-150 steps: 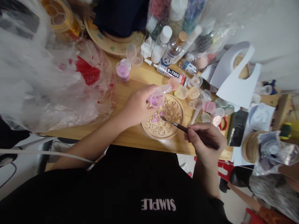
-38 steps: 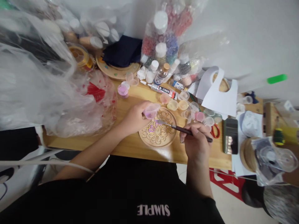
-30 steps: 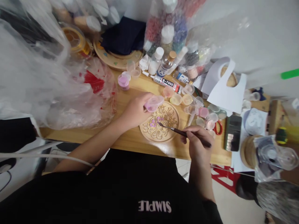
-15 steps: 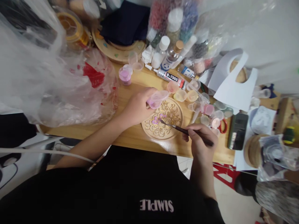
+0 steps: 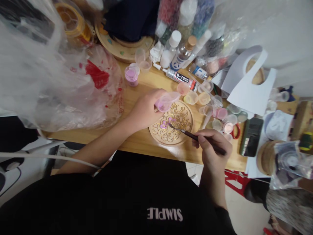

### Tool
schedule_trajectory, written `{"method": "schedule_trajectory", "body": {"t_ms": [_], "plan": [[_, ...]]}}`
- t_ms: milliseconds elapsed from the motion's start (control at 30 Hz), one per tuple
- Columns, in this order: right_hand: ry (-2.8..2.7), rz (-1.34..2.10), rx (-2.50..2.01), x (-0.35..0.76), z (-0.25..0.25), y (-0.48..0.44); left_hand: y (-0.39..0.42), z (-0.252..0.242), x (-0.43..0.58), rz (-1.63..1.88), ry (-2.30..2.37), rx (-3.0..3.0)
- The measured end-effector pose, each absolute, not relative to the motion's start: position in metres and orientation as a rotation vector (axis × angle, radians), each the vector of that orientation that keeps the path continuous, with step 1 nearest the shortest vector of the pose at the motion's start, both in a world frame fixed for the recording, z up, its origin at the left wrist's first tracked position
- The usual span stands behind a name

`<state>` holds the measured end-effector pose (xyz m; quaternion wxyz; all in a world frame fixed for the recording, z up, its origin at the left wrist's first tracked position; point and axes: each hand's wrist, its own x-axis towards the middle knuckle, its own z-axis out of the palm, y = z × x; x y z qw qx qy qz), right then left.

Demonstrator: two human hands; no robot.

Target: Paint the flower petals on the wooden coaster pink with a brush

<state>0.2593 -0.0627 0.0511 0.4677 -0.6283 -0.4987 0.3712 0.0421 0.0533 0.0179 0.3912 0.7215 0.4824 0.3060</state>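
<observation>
My left hand (image 5: 149,106) is closed around a small clear plastic cup (image 5: 168,100) with pinkish-purple contents, tilted above the upper left edge of a round wooden board (image 5: 156,137). Raised gold outlines of flowers cover the board, and a few petals near its middle are filled with purple. Between the fingers of my right hand (image 5: 212,145) is a dark-handled tool (image 5: 189,134) with a narrow metal end, perhaps a small spatula. Its tip is at the purple petals; whether it touches them I cannot tell.
An open jar of purple (image 5: 131,76) stands at the back left. Behind the board lie a B-7000 glue tube (image 5: 182,78) and several small colour cups (image 5: 204,98). Red-handled scissors (image 5: 236,131) and a dark box (image 5: 251,137) are on the right. A plastic bag (image 5: 97,104) bulges on the left.
The whole view has shifted slightly. My left hand still holds the cup over the board, and the tool's tip stays near the purple petals with little visible movement.
</observation>
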Motion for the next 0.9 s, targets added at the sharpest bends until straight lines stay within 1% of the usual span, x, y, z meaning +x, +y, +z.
{"method": "schedule_trajectory", "body": {"t_ms": [900], "plan": [[-1.328,0.884,-1.567,0.2649,0.0493,-0.0628,0.0522,0.0220,0.0432,0.746,1.216,1.830]]}}
